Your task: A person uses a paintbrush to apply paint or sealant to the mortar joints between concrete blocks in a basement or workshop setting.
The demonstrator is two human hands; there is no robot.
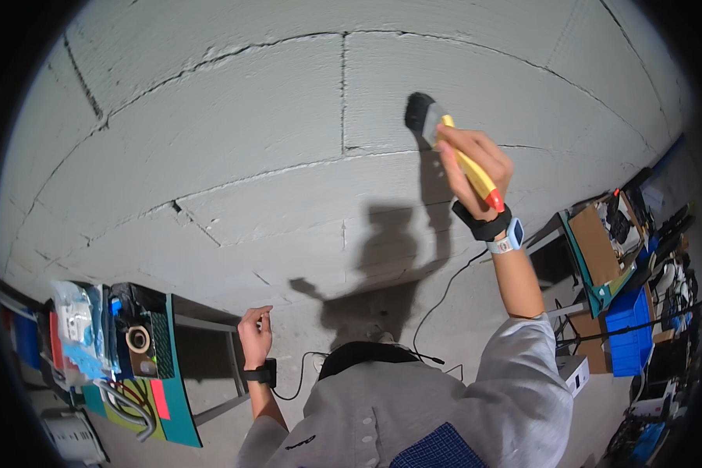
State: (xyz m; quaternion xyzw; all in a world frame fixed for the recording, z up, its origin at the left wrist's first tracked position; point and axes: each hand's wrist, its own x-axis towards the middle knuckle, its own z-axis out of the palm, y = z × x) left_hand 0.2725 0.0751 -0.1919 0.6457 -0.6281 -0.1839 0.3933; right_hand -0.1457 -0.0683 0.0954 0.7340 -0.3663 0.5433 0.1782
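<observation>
My right hand (480, 160) is raised in front of the grey block wall (265, 101), its fingers wrapped round a paintbrush (466, 164). The brush has a yellow handle with a red end, a grey metal band and dark bristles, and it tilts up and to the left. Its bristles are at the wall's face, but whether they press on it I cannot tell. Low on the left, my left hand (256, 337) hangs with its fingers loosely bent and nothing visible in them. It is between the wall and a green-topped table. Dark bands circle both wrists.
The green-topped table (181, 398) at left carries bags, a tape roll (138, 338) and grey tubing (136, 413). At right are another table (598, 292) with a cardboard box (594, 243), and a blue bin (630, 331). A black cable (438, 308) trails over the floor near my feet.
</observation>
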